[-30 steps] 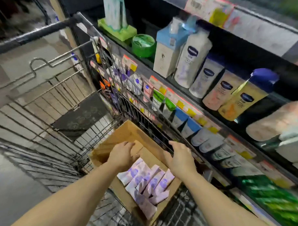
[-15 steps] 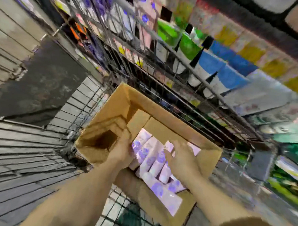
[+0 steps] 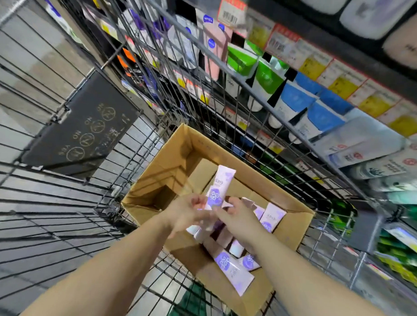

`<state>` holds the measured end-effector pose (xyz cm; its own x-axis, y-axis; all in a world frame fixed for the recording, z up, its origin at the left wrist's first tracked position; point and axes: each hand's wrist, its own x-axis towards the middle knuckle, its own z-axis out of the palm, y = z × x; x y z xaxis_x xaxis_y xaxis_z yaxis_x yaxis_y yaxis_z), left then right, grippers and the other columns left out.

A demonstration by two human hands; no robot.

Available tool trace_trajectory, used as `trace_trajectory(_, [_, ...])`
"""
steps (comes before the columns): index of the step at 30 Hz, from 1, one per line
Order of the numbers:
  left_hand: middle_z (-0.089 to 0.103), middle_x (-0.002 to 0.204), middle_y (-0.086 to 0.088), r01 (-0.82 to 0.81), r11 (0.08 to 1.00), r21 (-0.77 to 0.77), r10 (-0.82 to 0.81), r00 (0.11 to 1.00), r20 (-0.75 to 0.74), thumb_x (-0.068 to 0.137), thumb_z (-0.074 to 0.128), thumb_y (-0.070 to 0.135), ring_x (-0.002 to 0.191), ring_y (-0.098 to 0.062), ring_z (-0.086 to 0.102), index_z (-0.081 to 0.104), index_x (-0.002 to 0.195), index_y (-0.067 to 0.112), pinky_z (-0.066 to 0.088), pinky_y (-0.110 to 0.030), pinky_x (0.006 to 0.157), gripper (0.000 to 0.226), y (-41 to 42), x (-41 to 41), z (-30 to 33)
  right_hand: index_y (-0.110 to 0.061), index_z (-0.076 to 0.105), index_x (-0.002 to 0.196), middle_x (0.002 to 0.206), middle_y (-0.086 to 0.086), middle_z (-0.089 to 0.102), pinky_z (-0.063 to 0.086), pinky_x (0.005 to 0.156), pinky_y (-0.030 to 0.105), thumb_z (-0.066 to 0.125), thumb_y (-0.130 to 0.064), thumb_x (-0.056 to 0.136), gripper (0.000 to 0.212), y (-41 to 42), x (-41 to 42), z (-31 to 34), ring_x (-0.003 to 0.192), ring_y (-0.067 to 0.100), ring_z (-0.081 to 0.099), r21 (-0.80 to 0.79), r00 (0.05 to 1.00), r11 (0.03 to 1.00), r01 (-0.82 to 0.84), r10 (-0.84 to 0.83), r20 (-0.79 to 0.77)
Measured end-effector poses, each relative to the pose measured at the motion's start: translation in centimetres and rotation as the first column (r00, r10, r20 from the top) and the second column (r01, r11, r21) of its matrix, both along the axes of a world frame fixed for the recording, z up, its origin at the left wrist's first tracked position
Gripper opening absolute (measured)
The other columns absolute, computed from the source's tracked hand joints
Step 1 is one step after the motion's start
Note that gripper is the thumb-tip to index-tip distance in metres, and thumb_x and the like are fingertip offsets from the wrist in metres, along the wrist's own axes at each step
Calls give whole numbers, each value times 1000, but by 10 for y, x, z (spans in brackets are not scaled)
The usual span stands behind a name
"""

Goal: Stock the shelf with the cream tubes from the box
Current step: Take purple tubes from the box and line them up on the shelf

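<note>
Both hands meet over the cardboard box (image 3: 179, 156) in the wire cart (image 3: 59, 200): the left hand (image 3: 185, 212) and right hand (image 3: 239, 218) together grasp one upright cream tube (image 3: 219, 186). More tubes (image 3: 232, 268) lie in the box toward 5 o'clock, the shelf (image 3: 324, 74) at 1 o'clock

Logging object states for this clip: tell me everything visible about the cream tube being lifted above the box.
The raised cream tube is pale pink-white with purple blotches and a purple label patch, and looks like soft plastic. Its flat crimped end points up and away; the cap end is hidden by the hands. It stands nearly upright, slightly tilted, above the open cardboard box in the wire cart. The left hand and right hand both meet its lower part; motion blur hides which fingers grip it. More tubes lie in the box.
</note>
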<state>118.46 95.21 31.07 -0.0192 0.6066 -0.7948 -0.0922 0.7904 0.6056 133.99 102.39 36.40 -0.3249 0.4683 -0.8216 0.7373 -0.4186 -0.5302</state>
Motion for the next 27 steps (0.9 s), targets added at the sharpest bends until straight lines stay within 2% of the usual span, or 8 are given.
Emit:
trace_trajectory(2, [71,109,-11,37,998,60,-40,998,47,63,83,23,101,-29,68,67,113,16,54,-41,93,53,3,4,7,-15,58,115,99,-2,71,54,73,30,65,-44,86,41,3,-3,3,84,15,68,-38,995,995,96,-97,-32])
trace_trajectory(5, [70,102,-7,-41,999,9,39,994,105,69,82,12,90,-18,67,65,108,15,53,-28,86,43,8,1,-3,-12,59,102,87,0,70,48,58,26,66,-40,87,33,9,5,4,73,14,64,6,983,984,179,-179,-47])
trace_trajectory(8, [61,94,-1,-22,993,-117,-15,952,-304,77,79,14,83,-14,57,60,102,12,42,-19,70,31,7,1,-32,-13,51,93,85,6,62,39,53,27,65,-41,87,31,17,26,-9,59,19,52,46,966,965,257,-256,-14])
trace_trajectory(10, [57,96,3,172,962,-211,-263,786,-560,78,75,23,88,-15,57,59,101,15,36,-18,68,29,2,15,-47,-13,49,96,89,10,63,41,51,32,65,-42,86,35,21,37,-19,59,23,52,41,960,959,281,-280,-9])
trace_trajectory(15, [67,100,-6,150,953,-262,-290,695,-658,79,69,22,101,-25,62,61,100,15,44,-27,85,24,-2,35,-61,-19,49,91,93,13,64,47,51,34,67,-43,85,31,25,53,-26,61,25,58,76,961,959,272,-274,25])
trace_trajectory(18, [69,89,-5,120,959,-255,-250,778,-576,72,73,25,92,-24,66,62,107,12,51,-27,82,39,0,28,-58,-21,50,92,96,13,65,47,56,41,67,-40,86,26,26,52,-17,69,26,58,45,958,957,287,-287,4])
trace_trajectory(24, [63,73,-1,49,996,-81,-69,958,-277,82,75,14,47,2,58,60,89,14,42,-13,45,16,16,14,16,-20,51,102,99,-1,63,55,87,50,66,-36,87,26,33,43,38,95,23,65,107,974,968,225,-221,-48])
trace_trajectory(27, [64,85,-5,-7,1000,19,8,997,-82,84,72,9,57,-4,62,56,93,17,50,-20,49,20,27,13,66,-19,54,108,104,0,65,56,85,47,66,-38,87,30,35,44,77,96,22,65,139,975,966,219,-213,-60])
